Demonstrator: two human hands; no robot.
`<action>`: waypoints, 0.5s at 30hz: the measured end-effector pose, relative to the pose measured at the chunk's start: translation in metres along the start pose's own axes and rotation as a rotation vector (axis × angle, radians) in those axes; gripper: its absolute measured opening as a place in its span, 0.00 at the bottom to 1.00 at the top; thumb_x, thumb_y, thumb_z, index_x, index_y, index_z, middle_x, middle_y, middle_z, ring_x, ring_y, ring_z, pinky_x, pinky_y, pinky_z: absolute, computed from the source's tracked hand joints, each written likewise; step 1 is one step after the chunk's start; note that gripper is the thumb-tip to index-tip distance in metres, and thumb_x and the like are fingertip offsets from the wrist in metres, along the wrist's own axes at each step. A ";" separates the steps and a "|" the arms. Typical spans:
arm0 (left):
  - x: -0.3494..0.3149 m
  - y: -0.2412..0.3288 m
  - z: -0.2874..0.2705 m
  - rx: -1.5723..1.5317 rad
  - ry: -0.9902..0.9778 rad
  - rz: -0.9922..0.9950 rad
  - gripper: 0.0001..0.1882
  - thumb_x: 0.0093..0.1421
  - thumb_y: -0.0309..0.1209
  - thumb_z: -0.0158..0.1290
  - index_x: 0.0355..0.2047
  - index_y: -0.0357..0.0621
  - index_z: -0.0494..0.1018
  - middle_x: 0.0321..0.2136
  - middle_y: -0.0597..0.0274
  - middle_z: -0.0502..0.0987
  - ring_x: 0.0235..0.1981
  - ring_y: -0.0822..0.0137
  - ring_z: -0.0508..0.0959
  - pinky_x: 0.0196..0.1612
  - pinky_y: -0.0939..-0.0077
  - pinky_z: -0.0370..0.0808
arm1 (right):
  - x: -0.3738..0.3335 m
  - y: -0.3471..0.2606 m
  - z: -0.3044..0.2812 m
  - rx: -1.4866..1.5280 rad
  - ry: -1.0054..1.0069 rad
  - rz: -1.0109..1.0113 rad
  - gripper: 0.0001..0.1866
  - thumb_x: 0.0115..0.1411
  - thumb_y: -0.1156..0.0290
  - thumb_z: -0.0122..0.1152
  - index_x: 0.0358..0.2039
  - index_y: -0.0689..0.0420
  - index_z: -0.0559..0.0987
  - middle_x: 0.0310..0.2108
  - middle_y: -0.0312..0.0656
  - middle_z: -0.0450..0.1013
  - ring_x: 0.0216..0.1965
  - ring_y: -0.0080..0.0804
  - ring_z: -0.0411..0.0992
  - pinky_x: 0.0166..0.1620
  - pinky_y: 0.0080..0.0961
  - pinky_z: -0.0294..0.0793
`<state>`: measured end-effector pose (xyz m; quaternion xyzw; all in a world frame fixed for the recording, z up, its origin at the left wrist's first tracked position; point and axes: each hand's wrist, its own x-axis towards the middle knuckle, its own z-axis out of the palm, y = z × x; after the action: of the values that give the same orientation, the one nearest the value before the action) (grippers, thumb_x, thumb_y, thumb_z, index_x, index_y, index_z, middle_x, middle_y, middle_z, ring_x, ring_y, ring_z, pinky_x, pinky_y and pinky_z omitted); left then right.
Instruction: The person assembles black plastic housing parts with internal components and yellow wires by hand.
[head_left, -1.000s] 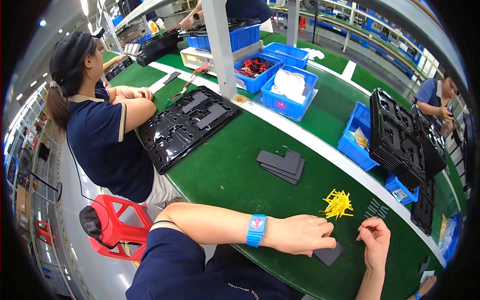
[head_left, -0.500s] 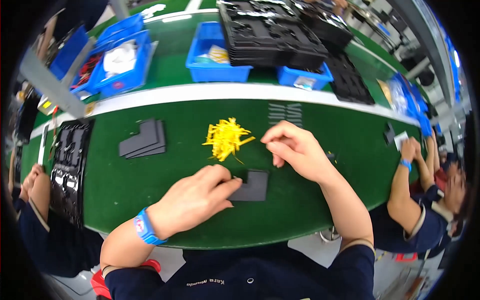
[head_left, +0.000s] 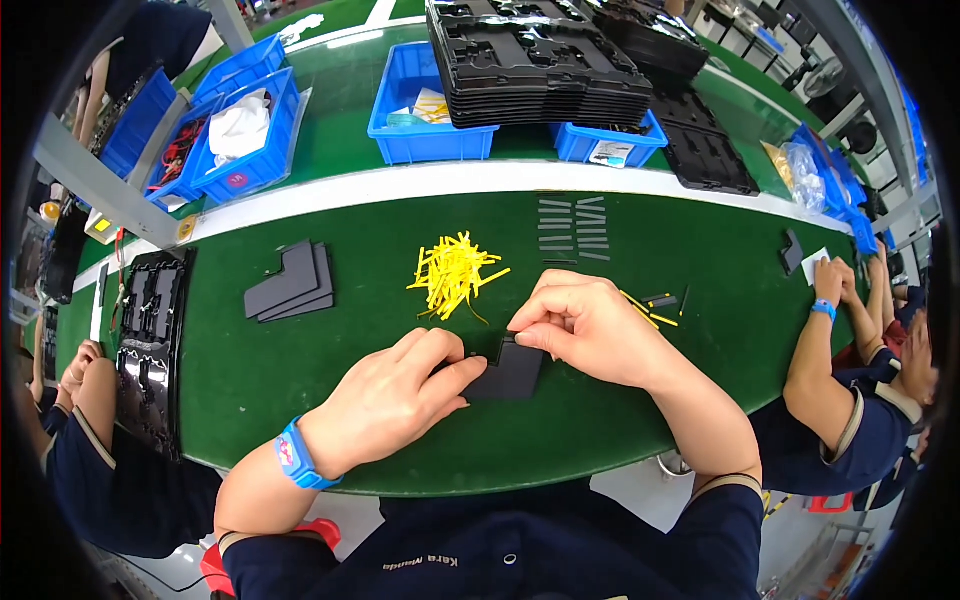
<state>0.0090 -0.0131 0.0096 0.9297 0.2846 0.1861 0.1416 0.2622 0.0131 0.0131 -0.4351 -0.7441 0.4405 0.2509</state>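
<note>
A dark grey, L-shaped flat panel (head_left: 515, 375) lies on the green table in front of me. My left hand (head_left: 400, 385) is closed on the panel's left end, thumb and fingertips together at its edge. At the panel's upper right corner, beside the notch, my right hand (head_left: 585, 325) makes a pinch; a small dark piece seems to show at its fingertips, too small to name. Beyond my hands is a loose heap of yellow strips (head_left: 450, 275). Several similar grey panels (head_left: 290, 285) lie stacked to the left.
Short grey strips (head_left: 590, 228) lie in rows at the far side, with yellow and dark scraps (head_left: 655, 305) right of my hand. Black moulded trays (head_left: 150, 340) stand left; more trays (head_left: 540, 70) rise behind, near blue bins (head_left: 430, 145). Co-workers' hands (head_left: 830, 280) are at both sides.
My right hand has come down and toward me, from above the table to the panel's upper right corner. My left hand has stayed on the panel.
</note>
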 end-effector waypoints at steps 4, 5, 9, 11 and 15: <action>0.001 -0.001 0.000 0.011 0.006 0.003 0.25 0.45 0.28 0.67 0.45 0.43 0.75 0.38 0.62 0.70 0.38 0.63 0.75 0.33 0.71 0.77 | -0.002 -0.004 0.001 -0.045 0.014 0.003 0.04 0.57 0.78 0.67 0.34 0.60 0.83 0.28 0.35 0.70 0.26 0.22 0.70 0.29 0.22 0.69; 0.001 -0.001 0.000 0.015 0.006 0.005 0.25 0.45 0.28 0.67 0.45 0.44 0.75 0.38 0.62 0.70 0.38 0.63 0.75 0.33 0.72 0.77 | -0.001 -0.004 0.001 -0.052 0.014 0.008 0.04 0.57 0.78 0.67 0.34 0.60 0.83 0.28 0.35 0.70 0.25 0.22 0.69 0.29 0.22 0.69; 0.001 -0.001 0.001 -0.029 0.025 -0.009 0.26 0.44 0.27 0.67 0.46 0.43 0.76 0.37 0.58 0.71 0.35 0.58 0.76 0.33 0.67 0.76 | -0.001 -0.008 0.001 -0.074 0.015 0.020 0.04 0.56 0.78 0.68 0.34 0.60 0.84 0.27 0.35 0.70 0.25 0.23 0.68 0.28 0.22 0.68; 0.001 -0.001 0.001 -0.026 0.019 -0.006 0.26 0.44 0.27 0.67 0.46 0.43 0.76 0.37 0.59 0.71 0.35 0.58 0.76 0.33 0.67 0.77 | -0.002 -0.009 0.002 -0.075 0.020 0.024 0.04 0.56 0.78 0.68 0.33 0.60 0.84 0.27 0.36 0.70 0.24 0.23 0.68 0.28 0.22 0.68; 0.000 0.000 0.003 -0.015 0.027 0.002 0.25 0.44 0.27 0.67 0.46 0.43 0.76 0.37 0.59 0.71 0.35 0.58 0.75 0.33 0.67 0.77 | -0.002 -0.008 0.000 -0.080 -0.005 0.037 0.04 0.56 0.78 0.68 0.32 0.62 0.82 0.27 0.34 0.70 0.26 0.21 0.69 0.28 0.20 0.69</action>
<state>0.0102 -0.0135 0.0071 0.9264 0.2840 0.2007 0.1445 0.2595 0.0095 0.0200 -0.4574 -0.7535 0.4161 0.2231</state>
